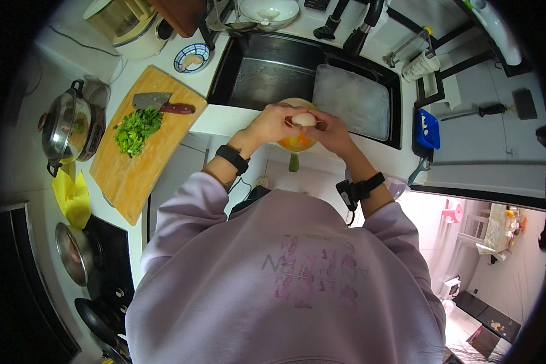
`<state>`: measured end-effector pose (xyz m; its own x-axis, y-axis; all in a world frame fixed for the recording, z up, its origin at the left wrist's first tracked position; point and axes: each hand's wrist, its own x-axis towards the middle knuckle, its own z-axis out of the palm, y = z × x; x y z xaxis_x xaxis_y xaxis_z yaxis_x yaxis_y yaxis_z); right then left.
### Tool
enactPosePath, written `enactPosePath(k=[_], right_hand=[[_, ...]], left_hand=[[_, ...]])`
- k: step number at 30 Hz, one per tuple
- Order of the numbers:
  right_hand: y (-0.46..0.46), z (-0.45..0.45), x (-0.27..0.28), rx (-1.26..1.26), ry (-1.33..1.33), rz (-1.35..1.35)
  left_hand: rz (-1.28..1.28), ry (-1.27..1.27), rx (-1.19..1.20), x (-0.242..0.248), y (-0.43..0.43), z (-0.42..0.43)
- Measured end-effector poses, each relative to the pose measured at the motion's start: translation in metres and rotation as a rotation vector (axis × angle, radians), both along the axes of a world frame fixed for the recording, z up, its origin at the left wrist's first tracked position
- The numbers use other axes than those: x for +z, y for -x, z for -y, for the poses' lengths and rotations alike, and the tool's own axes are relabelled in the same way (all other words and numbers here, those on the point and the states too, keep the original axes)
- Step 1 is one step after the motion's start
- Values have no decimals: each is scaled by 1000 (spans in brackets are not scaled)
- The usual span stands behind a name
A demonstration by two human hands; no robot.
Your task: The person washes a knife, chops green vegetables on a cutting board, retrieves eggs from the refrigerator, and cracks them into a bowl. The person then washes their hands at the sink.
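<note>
Between my left hand and my right hand, both sets of fingers hold a pale egg. Whether its shell is cracked cannot be made out. Thin orange-brown stick-like pieces, perhaps chopsticks, show at both sides of the egg. Right below it is a light round bowl with a green handle pointing towards me. Raw egg with orange-yellow yolk lies in the bowl. The bowl is at the counter's front edge by the sink, partly hidden by my hands.
Behind the bowl lies a black sink with a translucent tray. A wooden cutting board at left bears chopped greens and a cleaver. Beyond it sits a small patterned bowl; a lidded pot stands farther left.
</note>
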<state>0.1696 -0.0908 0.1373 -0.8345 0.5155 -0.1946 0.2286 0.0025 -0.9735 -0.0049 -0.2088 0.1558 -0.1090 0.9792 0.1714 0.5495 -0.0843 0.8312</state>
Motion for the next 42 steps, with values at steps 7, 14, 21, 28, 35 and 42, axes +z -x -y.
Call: enactPosePath(k=[7, 14, 21, 28, 35, 42], right_hand=[[0, 0, -11, -40, -343, 5], [2, -3, -9, -45, -470, 82], [-3, -13, -4, 41, -619, 78], [-3, -18, 12, 106, -1035, 31], [-7, -17, 64, 67, -1250, -11], [-14, -10, 112, -120, -1347, -122]], left_hand=[[-103, 64, 60, -8, -6, -3], [-118, 1, 43, -14, -6, -7], [-318, 120, -15, 0, 3, -9], [-497, -27, -78, 14, 17, -16], [-475, -209, -5, 54, 31, -10], [-163, -358, 196, 79, 30, 2]])
